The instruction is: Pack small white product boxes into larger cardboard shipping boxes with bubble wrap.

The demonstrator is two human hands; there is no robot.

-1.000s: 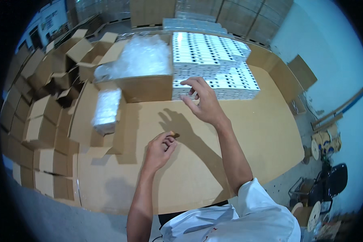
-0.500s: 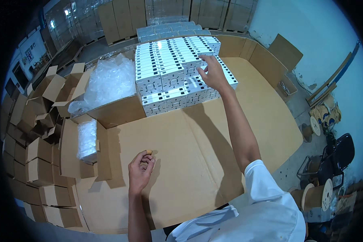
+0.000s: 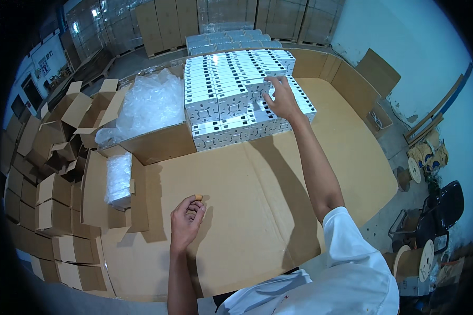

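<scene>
Right hand [image 3: 281,100] on white boxes [image 3: 231,102], lengthwise likely away

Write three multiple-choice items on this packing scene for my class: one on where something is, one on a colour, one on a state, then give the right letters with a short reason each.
1. Where is the right hand?
A. on the stack of small boxes
B. flat on the bare cardboard sheet
C. inside the carton of plastic bags

2. What colour are the stacked small boxes?
A. red
B. white with dark marks
C. plain green

3. How is the left hand?
A. spread flat and empty
B. gripping a tape roll
C. curled, with a small tan piece at the fingertips

Answers: 1 A, the outstretched arm ends on the stack's top layer. 2 B, the boxes show white faces with dark patches. 3 C, the fingers are bent over the cardboard sheet, and a tan bit shows at their tips.
</scene>
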